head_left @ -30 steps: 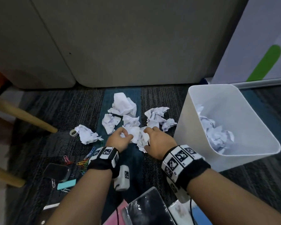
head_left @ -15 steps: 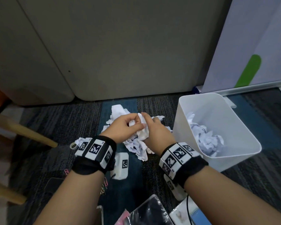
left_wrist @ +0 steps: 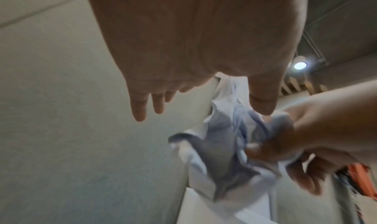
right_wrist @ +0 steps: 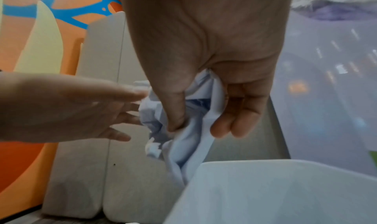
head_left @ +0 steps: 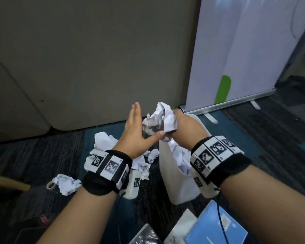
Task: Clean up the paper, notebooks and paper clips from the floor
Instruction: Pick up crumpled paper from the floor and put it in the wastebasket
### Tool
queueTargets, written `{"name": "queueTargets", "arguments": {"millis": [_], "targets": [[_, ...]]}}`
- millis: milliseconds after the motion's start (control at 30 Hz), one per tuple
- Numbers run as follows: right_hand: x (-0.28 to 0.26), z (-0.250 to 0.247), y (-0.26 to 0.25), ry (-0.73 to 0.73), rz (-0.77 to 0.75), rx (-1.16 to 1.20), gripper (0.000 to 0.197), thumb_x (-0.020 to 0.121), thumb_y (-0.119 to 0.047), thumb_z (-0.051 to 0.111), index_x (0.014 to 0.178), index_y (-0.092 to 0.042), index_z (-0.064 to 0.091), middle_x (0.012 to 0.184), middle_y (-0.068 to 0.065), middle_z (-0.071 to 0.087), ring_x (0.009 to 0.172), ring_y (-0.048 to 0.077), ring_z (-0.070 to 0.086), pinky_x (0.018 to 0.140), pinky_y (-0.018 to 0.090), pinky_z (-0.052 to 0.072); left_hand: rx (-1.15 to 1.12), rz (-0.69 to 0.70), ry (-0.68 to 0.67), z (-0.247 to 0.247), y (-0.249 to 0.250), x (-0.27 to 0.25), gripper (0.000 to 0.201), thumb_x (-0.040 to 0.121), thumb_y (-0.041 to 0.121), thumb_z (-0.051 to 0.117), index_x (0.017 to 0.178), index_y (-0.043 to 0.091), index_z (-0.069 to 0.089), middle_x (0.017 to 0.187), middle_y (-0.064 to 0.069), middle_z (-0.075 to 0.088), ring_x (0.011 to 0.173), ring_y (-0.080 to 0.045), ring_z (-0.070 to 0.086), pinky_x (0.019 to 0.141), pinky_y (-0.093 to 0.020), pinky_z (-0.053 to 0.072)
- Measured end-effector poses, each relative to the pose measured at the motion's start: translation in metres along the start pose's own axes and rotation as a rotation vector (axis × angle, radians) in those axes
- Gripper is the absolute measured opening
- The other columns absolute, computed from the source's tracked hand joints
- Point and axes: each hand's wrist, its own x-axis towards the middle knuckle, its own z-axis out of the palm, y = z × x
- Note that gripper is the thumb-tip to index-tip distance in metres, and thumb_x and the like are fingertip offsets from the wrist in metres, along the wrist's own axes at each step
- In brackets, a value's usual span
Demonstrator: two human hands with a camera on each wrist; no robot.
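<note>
Paper balls (head_left: 104,143) lie on the carpet (head_left: 42,155) left of the bin (head_left: 180,192), notebooks (head_left: 213,228) nearer.

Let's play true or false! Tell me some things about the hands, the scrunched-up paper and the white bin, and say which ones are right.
1. The right hand grips a wad of crumpled paper. True.
2. The left hand is curled tight round the wad. False: its fingers are straight and spread beside it.
3. The white bin already has crumpled paper inside. True.
4. The floor has no paper left on it. False: several crumpled pieces lie on the carpet left of the bin.
5. A blue spiral notebook lies on the floor near the right forearm. True.
</note>
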Motion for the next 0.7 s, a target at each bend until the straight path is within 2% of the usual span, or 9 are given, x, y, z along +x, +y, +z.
{"name": "queueTargets", "arguments": {"millis": [67,167,233,333,400,467,533,633,700], "targets": [[-0.001,-0.012,0.010,0.016,0.031,-0.011,0.040,0.085,-0.027,0.058,0.118,-0.010,0.043,0.105,0.017,0.063,0.097,0.034,0.061,0.074,0.035,0.045,0.035,0.024,-0.112,0.020,0.003,0.007,0.113,0.074,0.064,0.062,0.150,0.026,-0.013,0.159,0.008,-0.016,0.146,-0.011,-0.007,0.118,-0.034,0.006],[-0.005,-0.024,0.022,0.032,0.088,0.011,0.041,0.083,-0.028,0.058,0.119,-0.012,0.044,0.112,0.015,0.062,0.102,0.034,0.060,0.082,0.039,0.049,0.043,0.068,-0.242,0.044,0.007,0.012,0.109,0.065,0.078,0.054,0.149,0.032,0.003,0.159,0.004,0.005,0.147,-0.018,0.013,0.117,-0.046,0.024],[-0.008,-0.027,0.030,0.011,0.134,0.000,0.042,0.084,-0.028,0.057,0.120,-0.012,0.044,0.114,0.016,0.061,0.105,0.034,0.059,0.082,0.038,0.047,0.048,0.057,-0.298,0.054,0.008,0.012,0.105,0.065,0.075,0.051,0.149,0.032,0.005,0.157,0.003,0.010,0.146,-0.019,0.018,0.115,-0.046,0.029],[-0.014,-0.024,0.041,-0.058,0.218,-0.024,0.049,0.084,-0.031,0.058,0.126,-0.012,0.040,0.118,0.019,0.057,0.109,0.036,0.057,0.084,0.038,0.046,0.128,0.044,-0.369,0.064,0.006,0.011,0.107,0.066,0.074,0.048,0.150,0.029,-0.001,0.160,0.003,-0.002,0.148,-0.016,0.005,0.118,-0.046,0.023],[-0.018,-0.019,0.045,-0.137,0.261,-0.068,0.059,0.082,-0.032,0.062,0.132,-0.013,0.035,0.124,0.020,0.053,0.113,0.036,0.055,0.089,0.038,0.046,0.166,0.014,-0.420,0.067,0.005,0.010,0.108,0.074,0.068,0.055,0.151,0.023,-0.006,0.160,-0.002,-0.012,0.148,-0.016,-0.003,0.120,-0.043,0.015],[-0.021,-0.015,0.045,-0.229,0.281,-0.105,0.073,0.080,-0.034,0.066,0.140,-0.018,0.028,0.131,0.016,0.044,0.118,0.034,0.053,0.094,0.040,0.046,0.171,-0.007,-0.436,0.064,0.005,0.008,0.109,0.079,0.062,0.059,0.151,0.017,-0.009,0.159,-0.002,-0.017,0.147,-0.015,-0.005,0.121,-0.038,0.011],[-0.021,-0.012,0.040,-0.268,0.255,-0.162,0.079,0.079,-0.038,0.067,0.144,-0.023,0.024,0.136,0.010,0.037,0.121,0.033,0.051,0.095,0.041,0.046,0.169,0.004,-0.434,0.061,0.006,0.006,0.113,0.077,0.063,0.060,0.151,0.015,-0.011,0.158,0.000,-0.017,0.147,-0.012,-0.005,0.121,-0.036,0.010],[-0.012,-0.009,0.027,-0.194,0.190,-0.241,0.071,0.082,-0.040,0.062,0.142,-0.026,0.027,0.142,0.007,0.031,0.127,0.032,0.042,0.095,0.042,0.044,0.156,0.019,-0.392,0.058,0.002,0.007,0.116,0.073,0.068,0.060,0.151,0.016,-0.008,0.160,0.002,-0.011,0.147,-0.011,-0.003,0.121,-0.038,0.012],[-0.003,-0.009,0.017,-0.162,0.162,-0.293,0.063,0.086,-0.041,0.058,0.140,-0.027,0.030,0.142,0.007,0.033,0.127,0.032,0.039,0.094,0.042,0.044,0.140,0.000,-0.357,0.054,-0.003,0.007,0.118,0.069,0.072,0.061,0.152,0.020,-0.006,0.160,0.004,-0.007,0.147,-0.011,0.000,0.121,-0.039,0.015]]}}
